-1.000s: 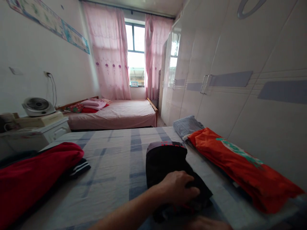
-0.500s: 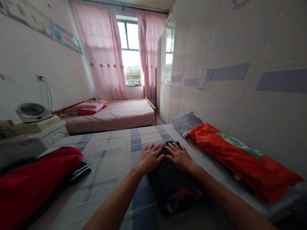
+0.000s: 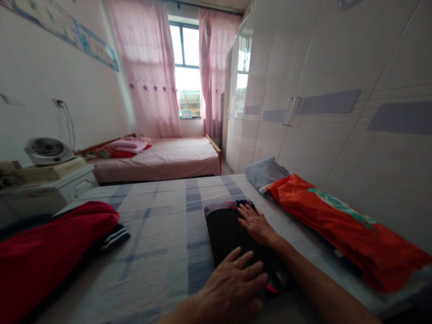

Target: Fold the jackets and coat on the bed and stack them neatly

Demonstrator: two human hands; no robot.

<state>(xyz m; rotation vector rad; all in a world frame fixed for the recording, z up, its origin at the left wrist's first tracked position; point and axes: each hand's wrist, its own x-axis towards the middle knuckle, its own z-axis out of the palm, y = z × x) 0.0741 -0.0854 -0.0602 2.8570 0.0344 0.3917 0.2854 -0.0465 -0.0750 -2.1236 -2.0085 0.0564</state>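
Note:
A folded black garment (image 3: 226, 234) with grey and red trim along its far end lies on the blue-and-white checked bed sheet (image 3: 162, 252). My right hand (image 3: 255, 221) rests flat on its far right part, fingers stretched out. Closer to me, my left hand (image 3: 236, 283) is over the near end of the garment with its fingers spread; whether it touches the cloth I cannot tell. The hands and right forearm cover part of the garment's near and right sides.
Orange clothing (image 3: 324, 216) and a grey folded cloth (image 3: 266, 173) lie along the bed's right side, near the white wardrobe (image 3: 313, 135). At the left is a red garment (image 3: 67, 238). A fan (image 3: 49, 150) stands on the cabinet beyond, before a pink bed (image 3: 168, 157).
My left hand has drawn back from the garment's far end toward me, uncovering the grey and red trim. My right hand stays near the far end. The view has shifted slightly.

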